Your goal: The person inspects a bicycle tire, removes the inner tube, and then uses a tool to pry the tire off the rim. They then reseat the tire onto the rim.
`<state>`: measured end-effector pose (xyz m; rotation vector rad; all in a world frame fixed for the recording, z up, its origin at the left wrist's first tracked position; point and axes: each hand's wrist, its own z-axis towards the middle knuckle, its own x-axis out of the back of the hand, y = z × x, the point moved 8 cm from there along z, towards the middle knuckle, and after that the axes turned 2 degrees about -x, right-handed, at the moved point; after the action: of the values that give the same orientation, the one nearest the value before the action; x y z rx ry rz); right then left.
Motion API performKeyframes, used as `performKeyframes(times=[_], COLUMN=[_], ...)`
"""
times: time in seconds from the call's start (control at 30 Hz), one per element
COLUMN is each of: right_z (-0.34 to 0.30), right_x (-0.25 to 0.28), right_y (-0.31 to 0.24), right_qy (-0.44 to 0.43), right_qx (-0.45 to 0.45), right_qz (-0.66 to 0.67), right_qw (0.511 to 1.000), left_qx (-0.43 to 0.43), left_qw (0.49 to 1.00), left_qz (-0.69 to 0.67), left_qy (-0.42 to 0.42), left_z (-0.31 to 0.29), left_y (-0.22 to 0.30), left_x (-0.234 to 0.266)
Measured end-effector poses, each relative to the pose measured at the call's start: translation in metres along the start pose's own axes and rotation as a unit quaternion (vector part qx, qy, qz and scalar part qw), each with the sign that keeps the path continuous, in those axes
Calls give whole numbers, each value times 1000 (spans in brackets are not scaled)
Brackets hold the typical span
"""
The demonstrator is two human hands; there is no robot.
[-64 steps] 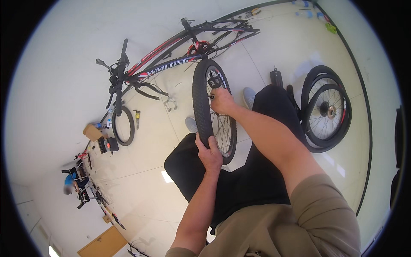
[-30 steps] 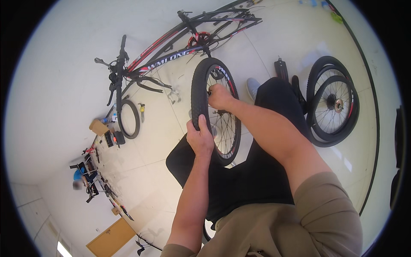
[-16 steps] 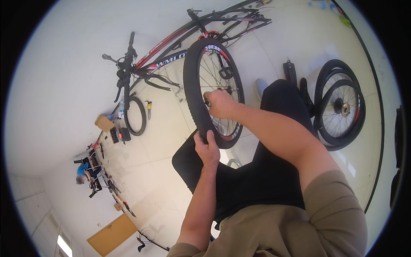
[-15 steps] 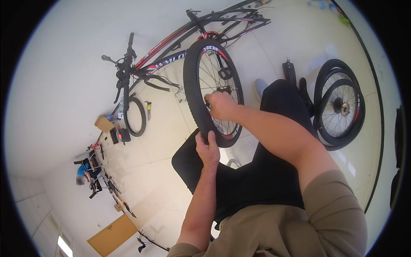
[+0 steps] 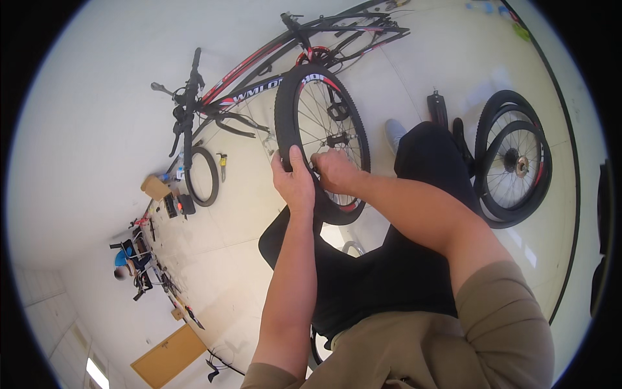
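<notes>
A bicycle wheel (image 5: 286,104) with a black knobby tyre stands tilted in front of me, its lower part by my knees. My left hand (image 5: 297,181) is wrapped round the tyre's near-left side, thumb pointing up along the tread. Inside the wheel, my right hand (image 5: 338,171) is closed at the inner edge of the rim, below the hub (image 5: 337,140). What its fingers pinch there is too small to make out. The two hands are close together, with the tyre and rim between them.
A bicycle frame (image 5: 249,91) with handlebar (image 5: 188,104) lies beyond the wheel. On the right lie two more wheels (image 5: 512,159) and a black saddle (image 5: 461,144). A loose tyre (image 5: 205,178), a yellow-handled tool (image 5: 223,167) and a cardboard box (image 5: 155,188) are left. Another person (image 5: 123,260) works farther off.
My left hand has slid up along the tyre, from its bottom to beside my right hand. My right hand has shifted slightly down the rim and stays closed.
</notes>
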<state>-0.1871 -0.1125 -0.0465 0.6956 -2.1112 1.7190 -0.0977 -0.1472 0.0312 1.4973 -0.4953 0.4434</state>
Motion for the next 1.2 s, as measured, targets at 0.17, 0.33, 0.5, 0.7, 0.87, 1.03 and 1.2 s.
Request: performKeyframes(times=[0.17, 0.33, 0.5, 0.7, 0.87, 1.03, 1.2], right_z=[-2, 1, 5, 14, 11, 11, 12], right_x=[-1, -1, 3, 9, 19, 23, 22], right_y=[3, 3, 5, 18, 15, 17, 20], right_qy=[-13, -18, 36, 83, 29, 31, 23], right_qx=[-22, -53, -42, -91, -104, -118, -127], right_qz=[15, 45, 65, 135, 105, 110, 89], right_qw=[1000, 997, 996, 983, 989, 986, 988], left_qx=[-101, -100, -82, -92, -82, -82, -86], left_qw=[983, 982, 988, 988, 989, 989, 989], left_qz=[140, 151, 124, 116, 104, 98, 101], left_qy=[58, 48, 53, 53, 60, 69, 66], left_z=[-9, -14, -22, -42, -53, -58, -63], left_y=[10, 10, -1, -4, -24, -26, -27], left_x=[0, 5, 12, 12, 17, 14, 16])
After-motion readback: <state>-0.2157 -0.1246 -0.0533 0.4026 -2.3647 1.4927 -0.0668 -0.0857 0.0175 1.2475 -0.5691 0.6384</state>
